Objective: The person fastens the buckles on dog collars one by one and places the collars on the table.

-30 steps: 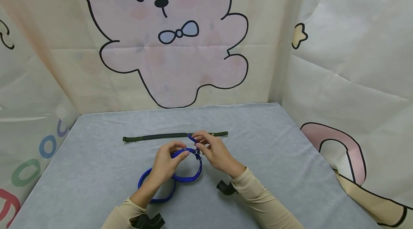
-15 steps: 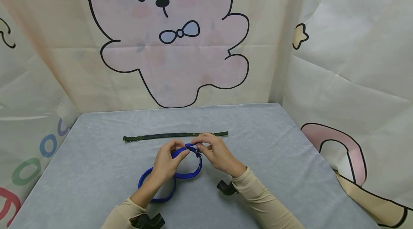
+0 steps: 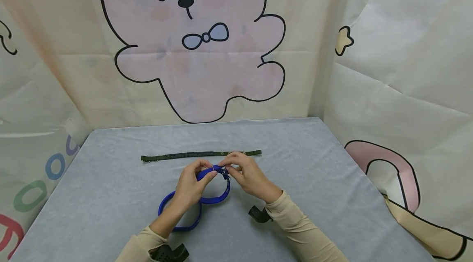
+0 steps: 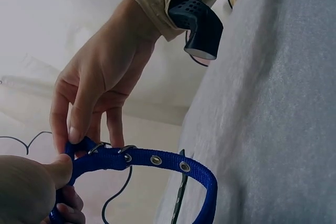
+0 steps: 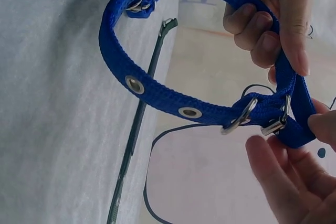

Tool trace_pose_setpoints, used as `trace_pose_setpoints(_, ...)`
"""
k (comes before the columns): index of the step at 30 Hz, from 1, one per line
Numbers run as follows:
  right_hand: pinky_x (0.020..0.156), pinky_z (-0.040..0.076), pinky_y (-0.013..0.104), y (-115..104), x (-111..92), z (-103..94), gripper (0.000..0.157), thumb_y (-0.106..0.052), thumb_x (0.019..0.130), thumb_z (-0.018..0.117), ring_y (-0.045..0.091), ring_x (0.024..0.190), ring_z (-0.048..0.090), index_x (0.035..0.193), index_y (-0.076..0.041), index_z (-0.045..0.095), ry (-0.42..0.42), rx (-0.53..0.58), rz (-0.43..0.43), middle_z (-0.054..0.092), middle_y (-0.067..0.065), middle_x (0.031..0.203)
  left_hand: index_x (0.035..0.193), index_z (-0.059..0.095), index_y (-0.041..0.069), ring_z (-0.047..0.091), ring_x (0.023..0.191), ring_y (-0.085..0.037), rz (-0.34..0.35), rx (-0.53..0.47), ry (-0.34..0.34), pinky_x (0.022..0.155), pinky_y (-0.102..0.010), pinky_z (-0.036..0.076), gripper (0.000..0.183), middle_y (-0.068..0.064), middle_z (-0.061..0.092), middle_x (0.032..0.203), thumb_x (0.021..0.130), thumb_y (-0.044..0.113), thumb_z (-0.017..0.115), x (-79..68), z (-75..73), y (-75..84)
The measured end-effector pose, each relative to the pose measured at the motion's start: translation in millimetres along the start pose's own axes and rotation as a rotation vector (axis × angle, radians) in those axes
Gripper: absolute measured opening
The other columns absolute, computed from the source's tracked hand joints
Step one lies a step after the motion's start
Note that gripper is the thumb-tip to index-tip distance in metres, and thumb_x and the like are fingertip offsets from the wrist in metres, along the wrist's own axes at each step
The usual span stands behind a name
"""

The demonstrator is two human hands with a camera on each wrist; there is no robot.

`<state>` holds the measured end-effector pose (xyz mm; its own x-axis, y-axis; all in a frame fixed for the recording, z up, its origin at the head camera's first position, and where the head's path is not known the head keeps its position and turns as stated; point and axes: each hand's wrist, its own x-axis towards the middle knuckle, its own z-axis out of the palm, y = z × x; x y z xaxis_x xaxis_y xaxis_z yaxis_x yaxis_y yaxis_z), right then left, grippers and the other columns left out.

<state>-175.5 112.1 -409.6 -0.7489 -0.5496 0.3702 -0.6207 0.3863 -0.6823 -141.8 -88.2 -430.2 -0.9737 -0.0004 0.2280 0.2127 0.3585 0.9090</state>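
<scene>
A blue webbing collar (image 3: pixel 216 200) with metal eyelets, a buckle (image 5: pixel 276 124) and a ring hangs as a loop between both hands, above the table. My left hand (image 3: pixel 190 184) pinches its band between thumb and fingers, left of the buckle. At the buckle side, my right hand (image 3: pixel 249 175) holds the strap's end, thumb on the folded webbing in the right wrist view. The end is bent back beside the buckle; whether it passes under a keeper I cannot tell. A second blue collar (image 3: pixel 180 229) lies looped on the table below my left hand, partly hidden by it.
A dark green collar (image 3: pixel 184 155) lies stretched out across the table behind the hands. The table (image 3: pixel 314 163) has a grey cloth. A wall sheet with a cartoon bear (image 3: pixel 207 81) stands at the back, with printed sheets at both sides.
The strap's free end, which pointed up and away from the loop, has come down to lie along the band toward my left hand. My left hand has stayed in place.
</scene>
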Motion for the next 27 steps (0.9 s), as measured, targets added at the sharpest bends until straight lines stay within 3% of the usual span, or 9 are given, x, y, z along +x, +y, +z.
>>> trace_pose_setpoints(12, 0.072, 0.053, 0.021, -0.2, 0.1, 3.2, 0.025, -0.006, 0.102, 0.057, 0.019, 0.098, 0.064, 0.119, -0.013, 0.075, 0.005, -0.102, -0.073, 0.068, 0.007, 0.117, 0.100, 0.069, 0.006, 0.056, 0.068, -0.008, 0.007, 0.018, 0.002, 0.064, -0.022, 0.045, 0.014, -0.006, 0.070, 0.081, 0.090, 0.011, 0.077, -0.8, 0.4, 0.0)
trace_pose_setpoints(18, 0.076, 0.054, 0.024, 1.4, 1.5, 3.7, 0.030, -0.002, 0.102, 0.055, 0.017, 0.098, 0.064, 0.124, -0.011, 0.073, -0.032, -0.097, -0.111, 0.070, 0.007, 0.120, 0.100, 0.070, 0.008, 0.058, 0.072, -0.012, 0.009, 0.042, -0.004, 0.066, -0.022, 0.045, 0.013, -0.006, 0.071, 0.083, 0.090, 0.011, 0.077, -0.6, 0.2, -0.3)
trace_pose_setpoints(27, 0.075, 0.056, 0.027, 1.0, 1.3, 5.5, 0.012, -0.009, 0.100, 0.063, 0.017, 0.093, 0.067, 0.110, -0.011, 0.069, -0.014, -0.052, -0.021, 0.072, 0.005, 0.105, 0.102, 0.071, 0.006, 0.060, 0.076, -0.014, 0.013, 0.046, -0.022, 0.069, -0.022, 0.047, 0.013, -0.009, 0.072, 0.087, 0.090, 0.009, 0.076, -0.8, 1.1, -0.9)
